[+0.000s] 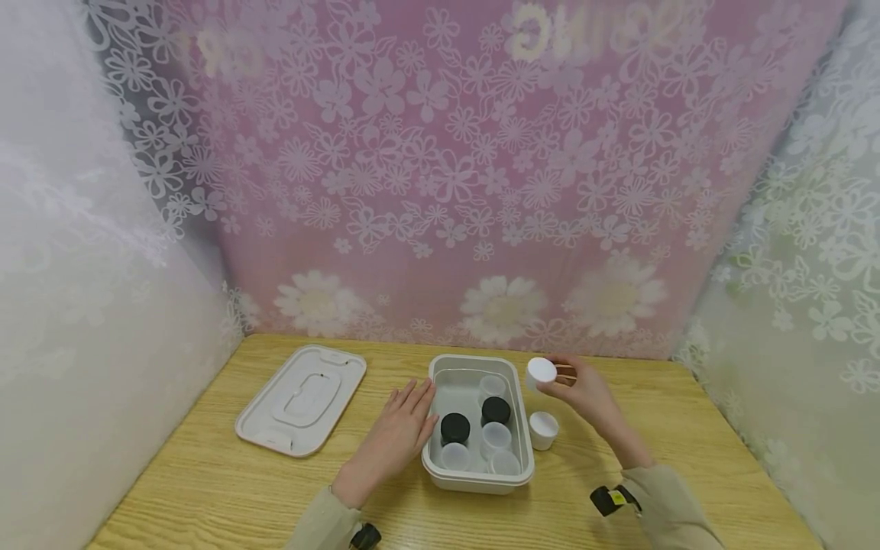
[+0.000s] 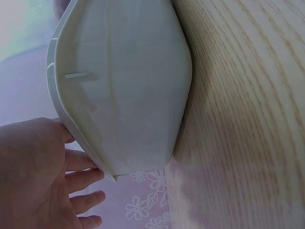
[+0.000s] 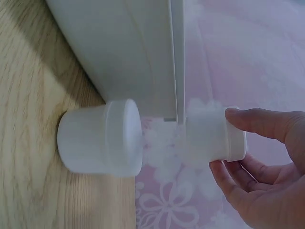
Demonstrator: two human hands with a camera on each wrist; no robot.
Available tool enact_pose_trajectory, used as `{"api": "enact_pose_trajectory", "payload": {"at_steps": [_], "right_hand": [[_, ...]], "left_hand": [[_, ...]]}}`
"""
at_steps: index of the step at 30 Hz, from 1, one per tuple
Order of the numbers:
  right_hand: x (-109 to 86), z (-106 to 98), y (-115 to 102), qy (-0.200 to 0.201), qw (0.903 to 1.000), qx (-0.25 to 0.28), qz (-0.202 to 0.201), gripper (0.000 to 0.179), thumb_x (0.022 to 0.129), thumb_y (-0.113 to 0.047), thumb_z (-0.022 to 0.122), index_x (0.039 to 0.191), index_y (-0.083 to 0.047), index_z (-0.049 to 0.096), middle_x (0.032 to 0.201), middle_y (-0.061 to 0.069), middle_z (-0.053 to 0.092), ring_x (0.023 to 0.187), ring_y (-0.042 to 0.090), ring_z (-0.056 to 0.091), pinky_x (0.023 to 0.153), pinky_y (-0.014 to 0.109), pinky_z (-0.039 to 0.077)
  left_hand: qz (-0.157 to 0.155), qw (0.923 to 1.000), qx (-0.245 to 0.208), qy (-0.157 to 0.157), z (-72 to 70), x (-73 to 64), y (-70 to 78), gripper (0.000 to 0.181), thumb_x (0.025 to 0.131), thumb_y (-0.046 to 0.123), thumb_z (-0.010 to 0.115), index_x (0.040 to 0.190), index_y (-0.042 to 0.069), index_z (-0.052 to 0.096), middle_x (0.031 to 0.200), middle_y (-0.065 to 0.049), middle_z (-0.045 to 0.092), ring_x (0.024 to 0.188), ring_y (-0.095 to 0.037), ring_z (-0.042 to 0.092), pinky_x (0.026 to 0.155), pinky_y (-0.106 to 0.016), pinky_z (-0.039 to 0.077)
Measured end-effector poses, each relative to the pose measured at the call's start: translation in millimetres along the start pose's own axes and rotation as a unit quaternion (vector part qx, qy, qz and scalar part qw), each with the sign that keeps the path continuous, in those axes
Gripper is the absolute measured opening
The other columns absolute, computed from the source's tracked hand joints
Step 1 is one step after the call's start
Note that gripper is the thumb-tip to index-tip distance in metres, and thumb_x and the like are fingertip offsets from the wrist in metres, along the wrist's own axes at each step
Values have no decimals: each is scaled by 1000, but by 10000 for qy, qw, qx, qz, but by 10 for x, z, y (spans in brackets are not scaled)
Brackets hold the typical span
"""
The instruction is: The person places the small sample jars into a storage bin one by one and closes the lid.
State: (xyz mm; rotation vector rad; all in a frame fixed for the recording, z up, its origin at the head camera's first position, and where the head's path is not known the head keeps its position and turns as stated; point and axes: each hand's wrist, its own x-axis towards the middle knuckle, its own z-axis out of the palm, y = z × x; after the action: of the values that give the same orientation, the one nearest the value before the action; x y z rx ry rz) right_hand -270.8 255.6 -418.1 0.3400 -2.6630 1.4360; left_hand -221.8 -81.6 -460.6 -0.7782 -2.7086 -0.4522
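My right hand [image 1: 587, 392] pinches a small white-lidded jar [image 1: 541, 372] between thumb and fingers, raised beside the bin's right rim. In the right wrist view the jar [image 3: 209, 136] is off the table, gripped by its lid. A second white-lidded jar [image 1: 543, 431] stands on the table against or close to the bin's right side. My left hand [image 1: 397, 428] rests on the left rim of the pale plastic bin [image 1: 474, 484], fingers extended. Inside the bin are two black-lidded jars [image 1: 455, 428] and several translucent-lidded jars [image 1: 496, 438].
The bin's white lid [image 1: 302, 401] lies flat on the wooden table [image 1: 206, 489] at the left. A pink floral curtain [image 1: 440, 191] hangs behind the table, and pale sheets [image 1: 103, 267] hang at both sides.
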Motion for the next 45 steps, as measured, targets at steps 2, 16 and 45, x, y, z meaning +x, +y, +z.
{"api": "enact_pose_trajectory", "payload": {"at_steps": [2,16,45], "right_hand": [[26,38,-29,-94,9999,66,-87,57,90,-11,78,138,9,54,135,32,54,120,50,59,92,41,59],[216,423,-231,-768,9944,262,-682,56,88,-8,80,135,8,55,132,28,58,115,45,63,96,49,56],[493,957,-176,-2143,9498,-970,-2062,43,87,1,78,125,7,59,121,22,64,111,39,66,92,44,58]], "left_hand": [[-18,10000,8,-30,0,3,-2,53,108,28,49,153,0,42,157,-17,43,147,-38,35,119,-57,30],[-24,10000,32,-68,10,15,-5,53,109,29,47,153,0,41,158,-16,42,147,-38,35,119,-55,30],[82,9998,198,13,13,6,-33,52,108,29,49,151,0,45,156,-17,44,145,-38,38,117,-56,34]]}}
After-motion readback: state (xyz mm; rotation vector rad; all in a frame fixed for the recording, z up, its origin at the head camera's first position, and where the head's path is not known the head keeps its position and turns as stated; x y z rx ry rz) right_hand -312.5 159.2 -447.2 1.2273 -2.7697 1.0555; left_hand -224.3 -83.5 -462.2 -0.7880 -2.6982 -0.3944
